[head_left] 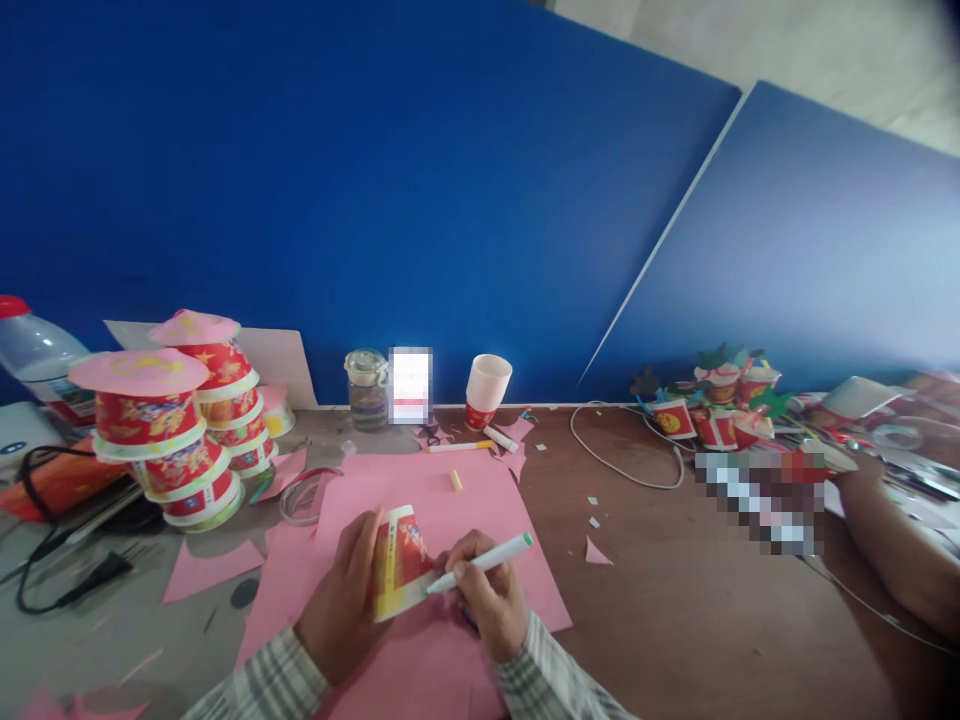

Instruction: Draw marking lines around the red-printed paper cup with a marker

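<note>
My left hand is closed around a red and yellow paper cup, tipped on its side over pink paper. Pinched in my right hand is a white marker pen with a green end. Its tip meets the pale rim of the cup, where some green shows. The fingers behind the cup are hidden. A small yellow piece, perhaps a pen cap, lies on the pink paper beyond the cup.
Stacked decorated paper cups stand at the left, beside a plastic bottle. A glass jar and stacked white cups stand by the blue partition. Another person's arm reaches in at right, near decorated cups. A cable crosses the table.
</note>
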